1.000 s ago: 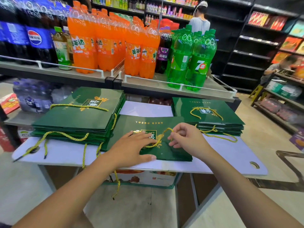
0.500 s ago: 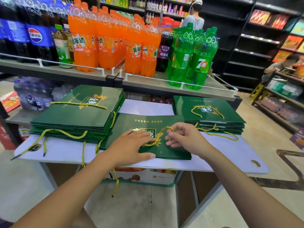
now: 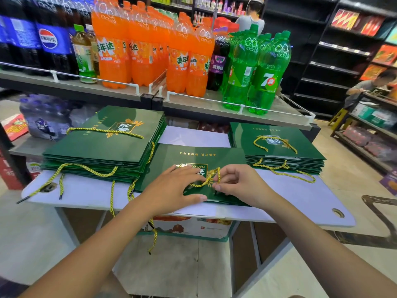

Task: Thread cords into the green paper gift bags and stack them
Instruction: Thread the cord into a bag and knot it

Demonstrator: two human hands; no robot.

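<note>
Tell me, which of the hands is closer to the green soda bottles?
Right. The right hand, pinching the cord, is in front of the green bottles; the left hand lies flat on the bag, farther left.

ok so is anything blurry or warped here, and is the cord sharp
Head view: the gold cord and green bag are sharp; the cola bottles at top left are smeared; the wide lens bows the shelf; light is even.

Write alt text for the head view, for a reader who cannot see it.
A person's left hand presses flat on a green gift bag on a white table while the right hand pinches its yellow cord. A left stack and right stack flank it.
</note>
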